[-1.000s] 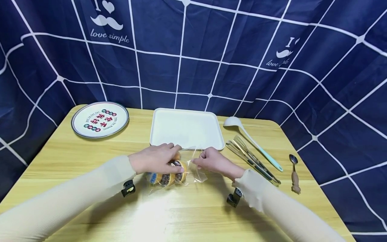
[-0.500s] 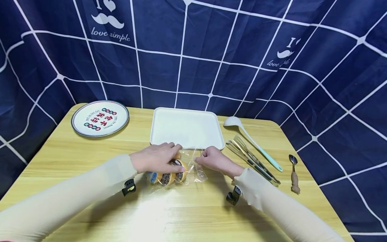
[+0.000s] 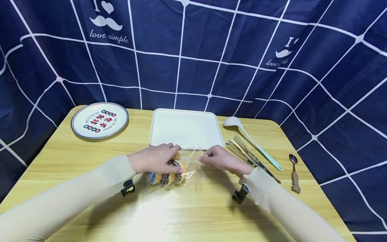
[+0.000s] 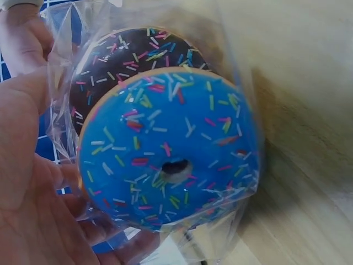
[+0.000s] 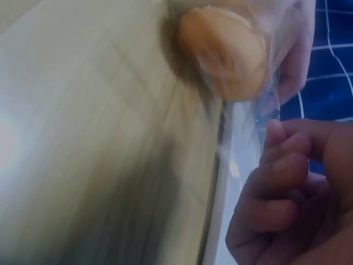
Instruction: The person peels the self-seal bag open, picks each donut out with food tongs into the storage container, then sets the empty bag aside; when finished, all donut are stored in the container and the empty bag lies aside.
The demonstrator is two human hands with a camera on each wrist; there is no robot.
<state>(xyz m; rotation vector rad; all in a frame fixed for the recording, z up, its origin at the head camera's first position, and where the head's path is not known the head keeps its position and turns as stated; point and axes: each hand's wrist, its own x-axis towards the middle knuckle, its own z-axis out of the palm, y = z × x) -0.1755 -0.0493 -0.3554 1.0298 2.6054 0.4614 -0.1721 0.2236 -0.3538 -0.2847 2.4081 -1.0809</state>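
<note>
A clear plastic bag point(image 3: 193, 164) holds several sprinkled doughnuts point(image 3: 167, 178) standing on edge in a row. In the left wrist view a blue-iced doughnut point(image 4: 204, 138) faces the camera, with a dark brown-iced one point(image 4: 105, 66) behind it. My left hand point(image 3: 155, 158) grips the bagged doughnuts from above, fingers on the far side and thumb on the near side. At the bag's right end, my right hand point(image 3: 220, 159) pinches the film between thumb and forefinger. The right wrist view shows a plain tan doughnut underside point(image 5: 231, 49) through the film.
A white tray point(image 3: 187, 129) lies just behind the bag. At the back left sits a round printed plate point(image 3: 118, 126). To the right lie metal tongs point(image 3: 242, 149), a ladle point(image 3: 251, 137) with a mint handle, and a spoon point(image 3: 294, 174). A blue grid curtain point(image 3: 193, 50) surrounds the table.
My right hand has moved slightly right with the pinched film, drawing the bag's end outward. The left hand stays on the doughnuts.
</note>
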